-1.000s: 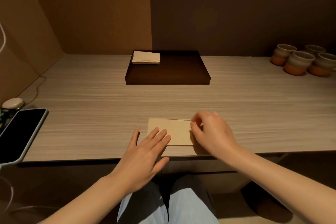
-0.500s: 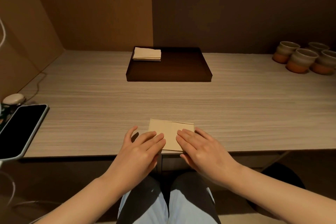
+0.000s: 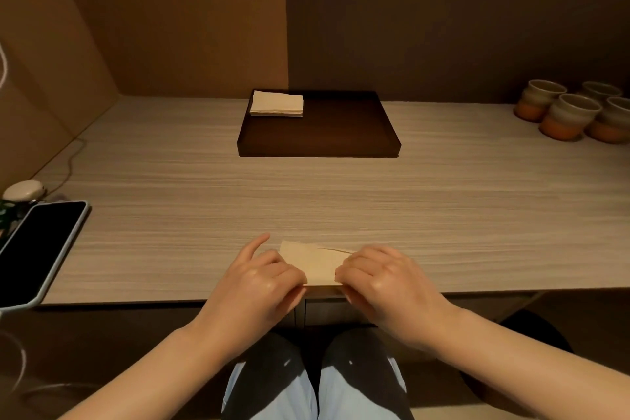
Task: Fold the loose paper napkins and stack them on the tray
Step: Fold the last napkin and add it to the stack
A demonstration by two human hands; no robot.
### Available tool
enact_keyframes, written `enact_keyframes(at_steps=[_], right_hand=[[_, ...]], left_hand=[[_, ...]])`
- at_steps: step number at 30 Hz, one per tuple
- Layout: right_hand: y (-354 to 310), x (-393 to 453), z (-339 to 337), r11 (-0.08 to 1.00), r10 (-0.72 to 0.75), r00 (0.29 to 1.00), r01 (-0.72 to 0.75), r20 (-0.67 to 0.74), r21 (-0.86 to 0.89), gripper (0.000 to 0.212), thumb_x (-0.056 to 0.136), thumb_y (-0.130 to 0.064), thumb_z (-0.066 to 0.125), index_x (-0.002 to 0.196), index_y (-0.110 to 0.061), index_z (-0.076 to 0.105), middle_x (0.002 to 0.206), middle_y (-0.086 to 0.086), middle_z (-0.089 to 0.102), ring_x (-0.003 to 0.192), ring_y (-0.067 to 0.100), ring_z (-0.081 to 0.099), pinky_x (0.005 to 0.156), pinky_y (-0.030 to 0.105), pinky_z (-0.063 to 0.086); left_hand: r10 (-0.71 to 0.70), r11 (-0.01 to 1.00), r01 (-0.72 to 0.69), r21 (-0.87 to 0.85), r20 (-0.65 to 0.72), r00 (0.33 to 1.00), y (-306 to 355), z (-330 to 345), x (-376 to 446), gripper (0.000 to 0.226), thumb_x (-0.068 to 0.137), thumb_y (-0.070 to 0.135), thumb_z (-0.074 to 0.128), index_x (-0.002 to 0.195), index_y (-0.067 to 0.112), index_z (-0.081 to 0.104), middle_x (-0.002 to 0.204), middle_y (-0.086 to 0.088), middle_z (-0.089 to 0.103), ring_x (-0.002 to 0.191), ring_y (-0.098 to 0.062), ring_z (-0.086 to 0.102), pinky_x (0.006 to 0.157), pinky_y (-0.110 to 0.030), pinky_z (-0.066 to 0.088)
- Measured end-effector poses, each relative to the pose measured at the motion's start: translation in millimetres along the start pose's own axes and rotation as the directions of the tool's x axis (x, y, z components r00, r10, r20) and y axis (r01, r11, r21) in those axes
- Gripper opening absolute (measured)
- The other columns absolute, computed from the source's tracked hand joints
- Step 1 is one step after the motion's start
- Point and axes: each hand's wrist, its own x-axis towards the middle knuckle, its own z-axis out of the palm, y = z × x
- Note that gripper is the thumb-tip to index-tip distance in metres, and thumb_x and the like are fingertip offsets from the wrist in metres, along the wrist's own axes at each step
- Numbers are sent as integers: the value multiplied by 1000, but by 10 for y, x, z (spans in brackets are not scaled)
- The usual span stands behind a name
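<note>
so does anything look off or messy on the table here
Only slightly: the napkin held by the left hand and right hand has uneven layers along its far edge. The stack sits neatly in the tray's far-left corner.

There are no words, numbers or signs to read anywhere here.

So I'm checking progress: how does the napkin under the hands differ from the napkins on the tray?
The napkin at the table's near edge is a single piece gripped by the left hand and right hand; the napkin stack holds several, untouched, in the tray's far left corner. Both are pale beige.
</note>
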Motion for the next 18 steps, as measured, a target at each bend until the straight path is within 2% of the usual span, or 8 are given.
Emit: enact_keyframes(at_steps=[3,6,9,12,15,18], right_hand=[[126,244,-138,997,30,998,-34,-54,-75,13,79,-11,74,92,-15,73,89,-1,73,85,22,63,69,34,47],[298,574,-269,988,64,996,-73,-65,-135,19,75,-4,77,91,-13,73,82,1,72,77,24,59,57,35,45],[476,965,-453,977,91,996,-94,-25,-190,22,71,-6,82,90,-12,73,73,3,69,71,21,54,49,32,43],[667,1392,-656,967,178,984,-169,27,-190,26,81,-15,76,106,-18,69,88,1,69,79,18,56,54,31,48],[971,1834,-708,942,308,951,-299,39,-152,22,92,-16,61,112,-23,67,100,0,69,85,19,62,61,28,45],[1316,2260,-605,908,418,906,-419,62,-6,21,95,-13,58,112,-19,69,100,3,68,68,14,61,61,28,52]], left_hand=[[-36,999,35,13,54,998,-96,-95,192,24,88,31,48,87,26,71,75,9,68,75,-9,61,100,-42,44],[-85,996,84,24,25,996,-255,-241,445,10,81,19,68,90,23,71,72,8,67,69,-11,61,97,-41,47],[-170,985,170,22,13,985,-457,-489,783,18,80,17,72,96,24,71,78,7,70,72,-11,64,91,-33,49],[-300,953,300,32,14,954,-748,-689,1180,17,89,26,62,105,27,68,92,5,68,81,-9,58,72,-28,53],[-397,918,397,11,38,917,-1085,-787,1552,20,90,25,62,109,23,69,96,4,69,81,-8,59,70,-27,54],[-464,886,463,31,56,884,-1483,-786,1884,21,92,26,60,110,20,69,96,0,71,81,-12,63,70,-33,58]])
